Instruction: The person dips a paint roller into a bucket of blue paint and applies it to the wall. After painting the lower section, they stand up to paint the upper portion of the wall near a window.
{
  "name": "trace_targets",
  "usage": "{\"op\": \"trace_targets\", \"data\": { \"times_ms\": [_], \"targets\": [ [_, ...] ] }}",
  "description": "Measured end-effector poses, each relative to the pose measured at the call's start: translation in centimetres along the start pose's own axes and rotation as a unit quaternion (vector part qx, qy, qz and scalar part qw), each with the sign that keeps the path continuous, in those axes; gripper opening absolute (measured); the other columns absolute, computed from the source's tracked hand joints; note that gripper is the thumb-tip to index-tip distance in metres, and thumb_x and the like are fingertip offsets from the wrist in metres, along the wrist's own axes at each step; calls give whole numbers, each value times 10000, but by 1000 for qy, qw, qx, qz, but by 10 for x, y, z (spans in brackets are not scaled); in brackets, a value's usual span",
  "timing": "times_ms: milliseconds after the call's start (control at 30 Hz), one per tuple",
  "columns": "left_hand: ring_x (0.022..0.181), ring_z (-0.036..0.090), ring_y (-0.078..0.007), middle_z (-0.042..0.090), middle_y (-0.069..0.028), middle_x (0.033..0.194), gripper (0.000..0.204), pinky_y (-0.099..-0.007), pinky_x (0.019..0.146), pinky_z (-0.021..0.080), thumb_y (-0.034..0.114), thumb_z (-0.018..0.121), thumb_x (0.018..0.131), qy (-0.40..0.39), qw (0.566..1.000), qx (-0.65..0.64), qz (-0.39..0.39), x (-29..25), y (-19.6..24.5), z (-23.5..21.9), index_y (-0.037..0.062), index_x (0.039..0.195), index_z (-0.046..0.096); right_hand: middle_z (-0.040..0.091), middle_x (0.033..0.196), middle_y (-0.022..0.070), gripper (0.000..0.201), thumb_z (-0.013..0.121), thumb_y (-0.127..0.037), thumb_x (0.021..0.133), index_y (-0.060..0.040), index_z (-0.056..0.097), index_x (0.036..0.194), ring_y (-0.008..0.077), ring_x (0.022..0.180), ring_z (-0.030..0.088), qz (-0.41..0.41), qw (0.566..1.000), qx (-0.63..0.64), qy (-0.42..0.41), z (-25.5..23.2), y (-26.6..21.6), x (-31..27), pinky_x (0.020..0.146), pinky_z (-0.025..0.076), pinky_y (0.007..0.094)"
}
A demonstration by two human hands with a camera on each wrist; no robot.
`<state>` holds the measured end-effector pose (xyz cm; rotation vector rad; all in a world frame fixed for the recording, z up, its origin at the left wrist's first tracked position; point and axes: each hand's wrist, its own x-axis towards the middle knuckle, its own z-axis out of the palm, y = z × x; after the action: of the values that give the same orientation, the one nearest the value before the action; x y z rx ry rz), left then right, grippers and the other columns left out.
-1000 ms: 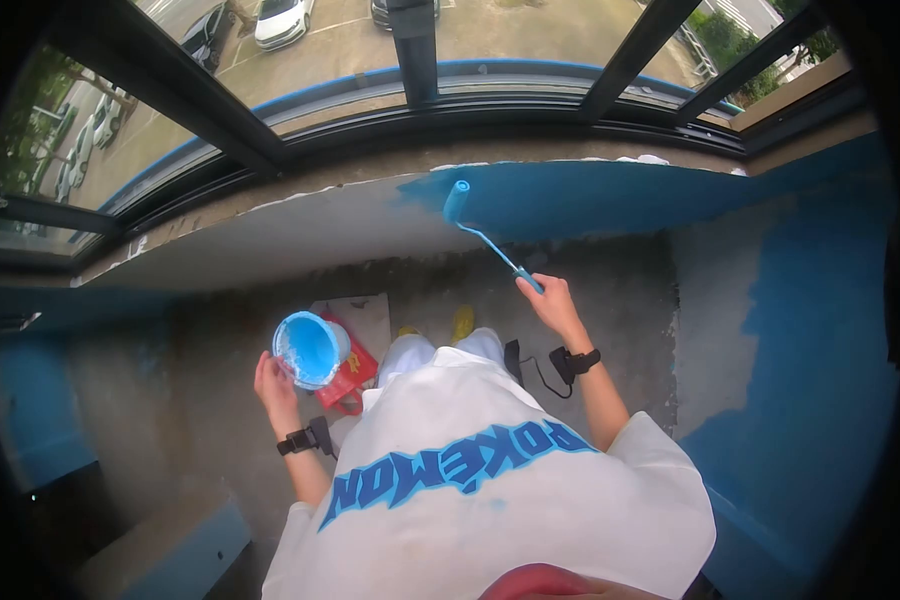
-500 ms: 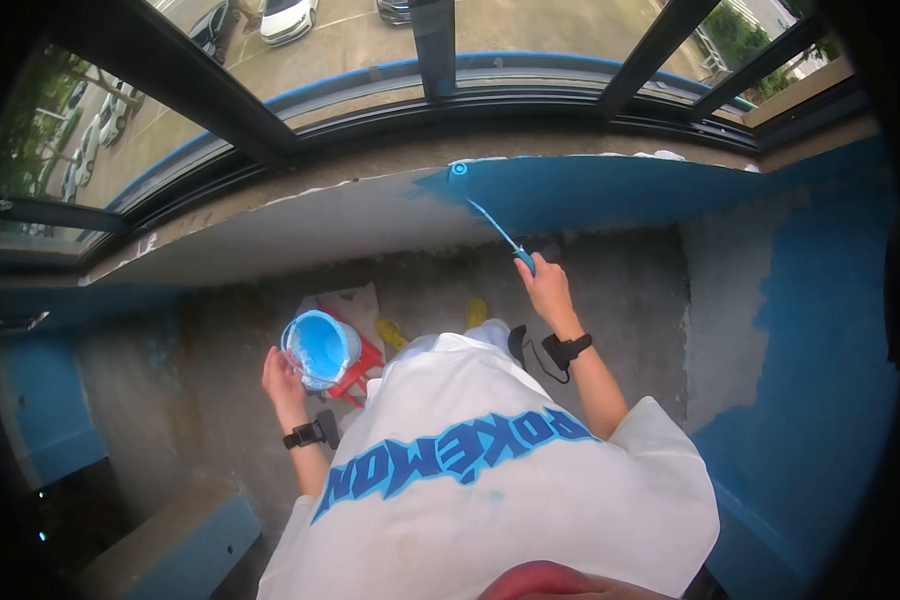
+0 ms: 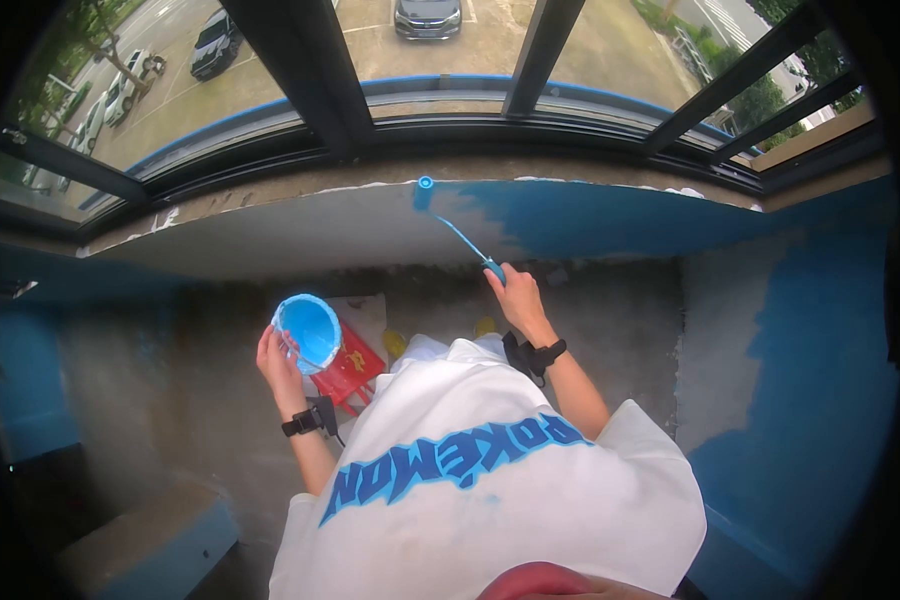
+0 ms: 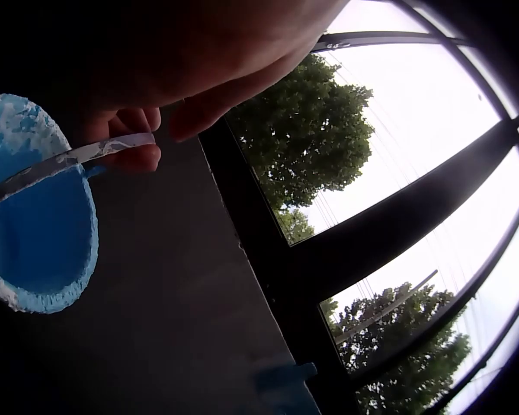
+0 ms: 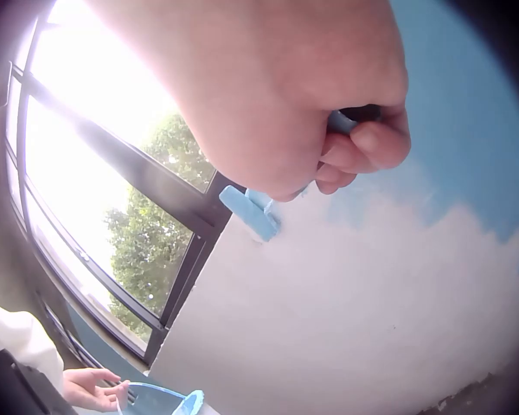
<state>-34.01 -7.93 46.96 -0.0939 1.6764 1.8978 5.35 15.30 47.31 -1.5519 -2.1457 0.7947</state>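
Observation:
My right hand (image 3: 521,300) grips the handle of a paint roller (image 3: 424,198), fingers curled round it. The roller's blue sleeve lies against the grey-white wall (image 3: 350,220) right below the sill, left of the blue-painted part. The right wrist view shows the sleeve (image 5: 251,213) beyond my curled fingers (image 5: 376,145). At the left, my left hand (image 3: 280,362) holds a bucket (image 3: 315,298) by its bail handle (image 4: 104,149). Blue paint coats the tilted bucket's inside, and pale dried paint crusts its rim (image 4: 93,233).
Dark-framed windows (image 3: 335,90) rise above the rough sill (image 3: 270,195). Below the bucket is a red item (image 3: 355,360) with a yellow print, near my yellow shoes (image 3: 395,343). The right side wall (image 3: 820,330) is partly blue. A low ledge (image 3: 160,535) stands behind at left.
The roller has moved up to the sill, then left from the blue area onto the unpainted wall, with my right hand following. The head view has shifted. My left hand keeps holding the bucket.

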Motion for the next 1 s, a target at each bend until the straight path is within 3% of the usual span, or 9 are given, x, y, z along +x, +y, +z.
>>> {"op": "trace_targets", "data": {
  "times_ms": [433,500,700,1000],
  "targets": [
    [924,575,-195,597,-132,1027,372,-300,742,497,72,603,921,-25,999,-21,5,38,16,20,-7,1274,515,609,681,253,380,600,-365,958,-5,618,836,478,719,605,154,980,-31,123,-73,68,-45,611,463,520],
    [926,576,-197,600,-137,1031,369,-302,743,497,70,601,923,-33,999,-18,2,34,12,26,-8,1273,518,569,651,239,385,590,-361,961,0,610,829,457,678,583,128,983,-44,126,-81,75,-45,583,431,476],
    [923,580,-204,612,-161,1054,353,-307,736,500,61,594,927,-36,999,-9,-4,30,7,23,-5,1268,531,610,657,236,371,608,-369,953,-17,603,837,458,684,614,97,990,-70,79,-67,58,-35,610,475,519],
    [893,576,-194,615,-156,1034,355,-303,717,503,71,613,916,13,1000,-25,-1,15,15,-4,3,1257,542,630,686,229,417,593,-416,948,-25,579,805,454,704,627,-25,996,-85,-32,-5,-27,21,623,499,530]
  ]
}}
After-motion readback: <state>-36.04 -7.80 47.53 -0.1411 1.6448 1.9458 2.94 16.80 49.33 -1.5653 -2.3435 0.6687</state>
